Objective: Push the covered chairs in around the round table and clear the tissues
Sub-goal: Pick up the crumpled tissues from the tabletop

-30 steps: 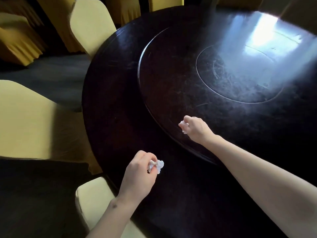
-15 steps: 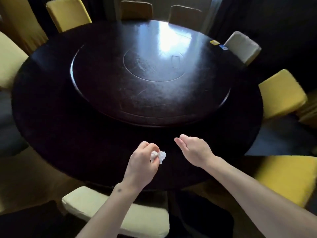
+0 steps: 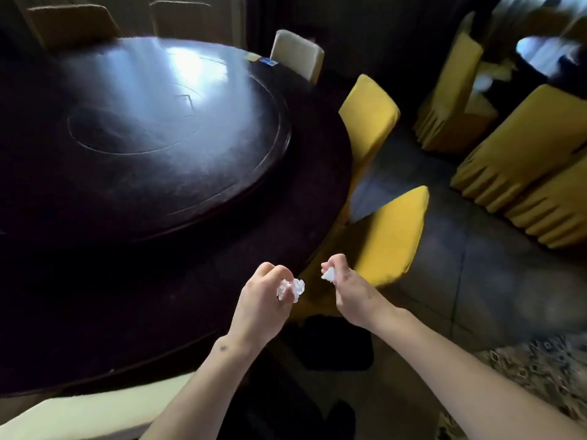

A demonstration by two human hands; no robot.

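The dark round table (image 3: 79, 306) with its raised turning centre (image 3: 158, 138) fills the left of the view. My left hand (image 3: 263, 308) is over the table's near right edge, shut on a crumpled white tissue (image 3: 293, 289). My right hand (image 3: 351, 290) is just off the table's edge, shut on a second small white tissue (image 3: 329, 274). Two yellow covered chairs (image 3: 394, 236) (image 3: 370, 122) stand at the table's right side, a pale one (image 3: 297, 54) further round, and a cream one (image 3: 82, 414) at the near edge.
More yellow covered chairs (image 3: 521, 166) (image 3: 451, 96) stand apart at the right, beside another dark table (image 3: 552, 61). Two small cards (image 3: 262, 58) lie at the round table's far edge. Grey floor (image 3: 476, 281) shows between the chair groups, with a patterned carpet (image 3: 524, 369) at the lower right.
The view has swung from the table's left side to its right side. Both hands have drawn back off the turning centre to the table's near edge, each still holding a tissue.
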